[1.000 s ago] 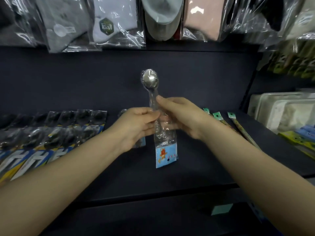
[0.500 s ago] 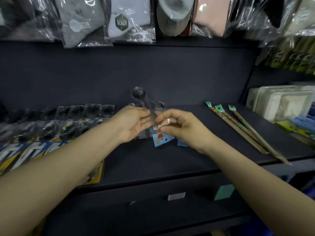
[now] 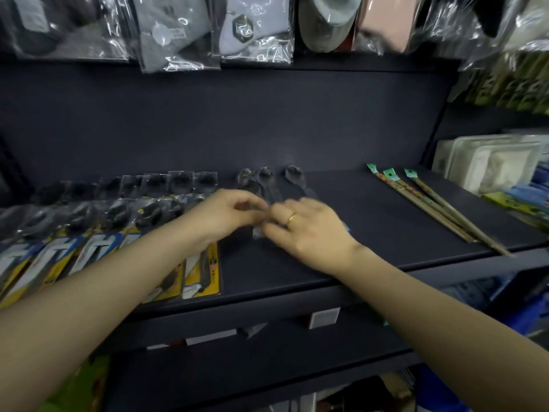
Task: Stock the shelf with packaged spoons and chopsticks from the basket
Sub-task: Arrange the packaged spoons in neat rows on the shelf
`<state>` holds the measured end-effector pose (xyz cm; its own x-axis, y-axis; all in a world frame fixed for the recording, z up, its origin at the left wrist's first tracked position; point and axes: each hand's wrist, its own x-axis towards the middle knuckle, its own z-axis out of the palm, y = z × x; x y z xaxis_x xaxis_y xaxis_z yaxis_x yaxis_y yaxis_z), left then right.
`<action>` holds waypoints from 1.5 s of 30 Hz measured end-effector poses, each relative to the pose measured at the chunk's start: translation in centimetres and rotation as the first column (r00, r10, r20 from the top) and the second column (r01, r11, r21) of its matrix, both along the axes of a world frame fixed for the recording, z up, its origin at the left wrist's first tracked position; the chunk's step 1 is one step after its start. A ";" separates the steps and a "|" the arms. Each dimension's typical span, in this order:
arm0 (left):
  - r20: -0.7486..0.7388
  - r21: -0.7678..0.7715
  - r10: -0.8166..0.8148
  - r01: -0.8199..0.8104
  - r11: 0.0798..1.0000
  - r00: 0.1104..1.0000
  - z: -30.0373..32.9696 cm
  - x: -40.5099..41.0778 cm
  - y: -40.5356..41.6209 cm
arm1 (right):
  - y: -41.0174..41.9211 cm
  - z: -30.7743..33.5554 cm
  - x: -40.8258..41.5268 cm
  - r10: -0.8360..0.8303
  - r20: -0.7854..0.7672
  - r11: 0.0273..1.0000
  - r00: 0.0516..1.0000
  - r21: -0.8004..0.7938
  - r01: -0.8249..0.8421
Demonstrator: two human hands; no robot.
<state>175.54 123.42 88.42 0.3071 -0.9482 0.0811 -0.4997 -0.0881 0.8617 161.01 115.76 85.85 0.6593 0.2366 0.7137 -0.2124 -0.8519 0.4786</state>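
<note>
Dark shelf point(image 3: 371, 233) under hanging bagged socks point(image 3: 255, 28). Both hands meet at its middle over three packaged spoons point(image 3: 266, 179), bowls toward the back wall. Left hand point(image 3: 228, 215) and right hand point(image 3: 309, 230), ring on one finger, have fingers curled at a clear wrapper; blur hides the actual grip. Packaged chopsticks point(image 3: 427, 206) lie well to the right.

1. Both bare forearms reach in from the lower corners and meet near the frame's centre.
2. The left hand point(image 3: 230, 211) has curled fingers, thumb toward the right hand point(image 3: 309, 230).
3. The right hand is knuckles-up, motion-blurred, fingers bent; its grip cannot be told.
</note>
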 end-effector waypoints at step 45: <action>0.240 0.170 0.202 -0.246 0.954 0.950 -1.6 9.6 -12.1 | -0.4 -1.3 3.1 0.107 -0.584 0.652 0.805 0.652 0.387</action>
